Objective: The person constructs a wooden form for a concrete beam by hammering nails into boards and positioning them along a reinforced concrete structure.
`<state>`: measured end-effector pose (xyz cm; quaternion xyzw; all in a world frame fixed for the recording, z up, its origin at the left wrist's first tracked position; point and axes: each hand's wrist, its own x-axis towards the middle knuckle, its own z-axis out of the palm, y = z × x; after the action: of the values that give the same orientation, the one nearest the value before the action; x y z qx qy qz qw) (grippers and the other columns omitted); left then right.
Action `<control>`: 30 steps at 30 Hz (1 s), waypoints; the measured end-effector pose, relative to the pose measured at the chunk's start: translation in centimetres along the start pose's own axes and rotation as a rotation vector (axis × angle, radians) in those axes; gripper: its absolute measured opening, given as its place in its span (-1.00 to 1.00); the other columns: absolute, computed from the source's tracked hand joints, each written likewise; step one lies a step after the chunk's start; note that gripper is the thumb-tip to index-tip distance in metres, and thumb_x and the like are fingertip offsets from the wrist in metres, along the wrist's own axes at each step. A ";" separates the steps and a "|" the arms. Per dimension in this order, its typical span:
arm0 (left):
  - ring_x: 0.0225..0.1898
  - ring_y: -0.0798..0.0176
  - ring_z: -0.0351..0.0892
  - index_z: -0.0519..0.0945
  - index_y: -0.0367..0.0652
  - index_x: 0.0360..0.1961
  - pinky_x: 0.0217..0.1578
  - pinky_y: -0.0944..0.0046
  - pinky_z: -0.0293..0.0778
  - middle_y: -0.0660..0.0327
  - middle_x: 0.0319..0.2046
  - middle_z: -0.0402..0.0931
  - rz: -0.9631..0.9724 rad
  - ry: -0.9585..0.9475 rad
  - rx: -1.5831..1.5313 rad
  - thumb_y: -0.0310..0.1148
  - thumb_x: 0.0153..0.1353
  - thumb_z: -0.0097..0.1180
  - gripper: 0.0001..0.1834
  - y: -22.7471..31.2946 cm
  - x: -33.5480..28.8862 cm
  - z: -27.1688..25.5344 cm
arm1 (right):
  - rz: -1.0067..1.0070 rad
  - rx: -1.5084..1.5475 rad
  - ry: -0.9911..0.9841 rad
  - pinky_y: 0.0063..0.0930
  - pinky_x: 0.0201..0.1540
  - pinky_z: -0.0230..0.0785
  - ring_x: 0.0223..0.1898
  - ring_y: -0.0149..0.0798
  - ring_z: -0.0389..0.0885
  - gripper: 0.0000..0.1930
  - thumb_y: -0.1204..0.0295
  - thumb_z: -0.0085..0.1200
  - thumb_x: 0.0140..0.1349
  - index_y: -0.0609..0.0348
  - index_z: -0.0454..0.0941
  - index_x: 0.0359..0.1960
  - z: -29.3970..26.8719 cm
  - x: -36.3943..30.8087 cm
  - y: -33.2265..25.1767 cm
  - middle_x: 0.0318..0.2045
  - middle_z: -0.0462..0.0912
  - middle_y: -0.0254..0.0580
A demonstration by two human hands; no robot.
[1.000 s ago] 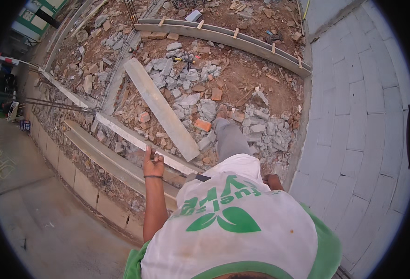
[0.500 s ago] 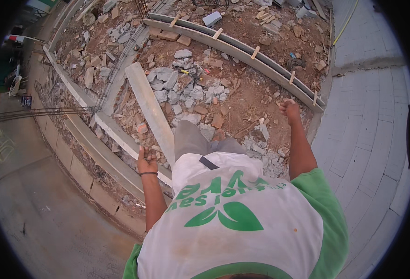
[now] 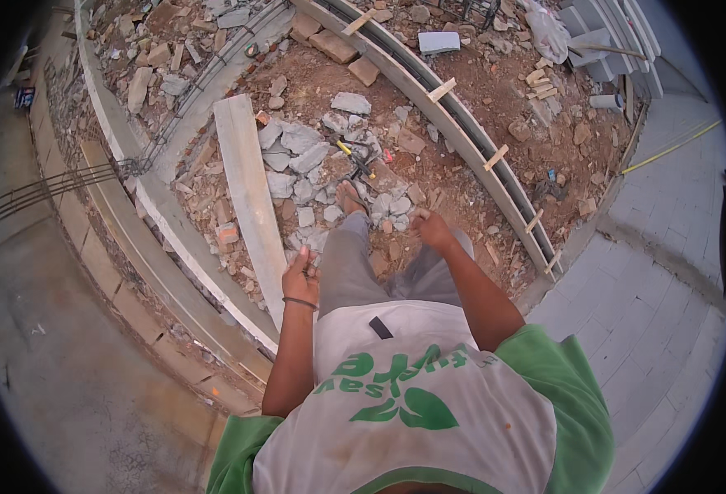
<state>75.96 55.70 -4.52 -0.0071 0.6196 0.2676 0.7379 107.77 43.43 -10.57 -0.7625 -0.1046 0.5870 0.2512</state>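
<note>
My left hand [image 3: 301, 278], with a dark band at the wrist, hangs beside my left thigh near the lower end of a long pale plank [image 3: 244, 169]. Its fingers are loosely bent and apart, with nothing seen in them. My right hand [image 3: 430, 229] is in front of my right thigh, fingers curled together; whatever may be inside them is hidden. Ahead of my sandalled left foot [image 3: 351, 198], a yellow-and-black handled tool [image 3: 354, 158] lies on broken concrete chunks [image 3: 298, 148]. Its head is not clear among the dark pieces around it.
To the right curves a narrow formwork trench [image 3: 453, 111] bridged by short wooden cleats [image 3: 494, 157]. Steel rods [image 3: 58, 191] cross a low concrete edge at left. Grey paving [image 3: 626, 305] lies at right, with a yellow hose [image 3: 674, 148]. Bricks [image 3: 332, 47] sit ahead.
My right hand has swung inward from the far right to my thigh. My left hand has moved slightly right. My left foot now shows on the rubble, and the view has shifted.
</note>
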 end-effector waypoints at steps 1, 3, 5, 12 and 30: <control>-0.61 0.47 0.29 0.61 -0.17 -0.23 -0.53 0.35 0.34 0.27 -0.43 0.57 0.002 -0.049 0.076 -0.28 0.18 0.28 -0.78 -1.5 2.7 1.0 | -0.010 -0.032 -0.026 -0.46 -0.40 0.46 -0.43 -0.38 0.59 -0.81 0.38 -0.03 0.31 0.17 0.53 -0.14 0.9 4.8 0.8 -0.36 0.61 -0.24; -0.61 0.49 0.30 0.62 -0.21 -0.24 -0.53 0.37 0.36 0.26 -0.44 0.59 0.027 -0.072 0.144 -0.28 0.19 0.26 -0.78 -2.5 4.5 3.8 | 0.093 -0.041 -0.088 -0.47 -0.40 0.47 -0.44 -0.40 0.58 -0.80 0.38 0.00 0.28 0.19 0.53 -0.14 3.7 11.6 -1.8 -0.37 0.61 -0.23; -0.59 0.46 0.33 0.62 -0.18 -0.22 -0.49 0.34 0.35 0.27 -0.41 0.58 -0.002 -0.064 0.193 -0.30 0.24 0.20 -0.81 -4.1 6.7 6.1 | 0.127 -0.060 -0.099 -0.40 -0.35 0.48 -0.43 -0.31 0.63 -0.76 0.38 0.03 0.20 0.25 0.55 -0.18 5.7 19.0 -2.4 -0.39 0.64 -0.12; -0.56 0.42 0.40 0.64 -0.29 -0.27 -0.47 0.34 0.39 0.12 -0.41 0.61 -0.028 -0.160 0.344 -0.34 0.24 0.18 -0.80 -7.4 11.6 12.1 | 0.219 -0.831 0.170 -0.05 0.09 0.38 0.05 0.08 0.53 -0.50 0.09 0.10 0.13 0.22 0.54 -0.02 7.0 40.0 7.0 -0.03 0.58 0.10; -0.54 0.39 0.41 0.66 -0.24 -0.26 -0.46 0.33 0.35 0.17 -0.42 0.62 -0.033 0.127 0.652 -0.37 0.23 0.17 -0.84 -3.2 13.1 24.8 | 0.106 -0.714 -0.287 -0.10 0.23 0.24 0.10 0.09 0.52 -0.51 0.30 -0.07 0.16 0.34 0.42 0.09 11.4 49.2 11.1 0.01 0.54 0.22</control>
<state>100.98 66.47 -11.81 0.2028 0.7173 0.0424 0.6653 109.72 59.31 -59.71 -0.7163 -0.2971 0.6266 -0.0778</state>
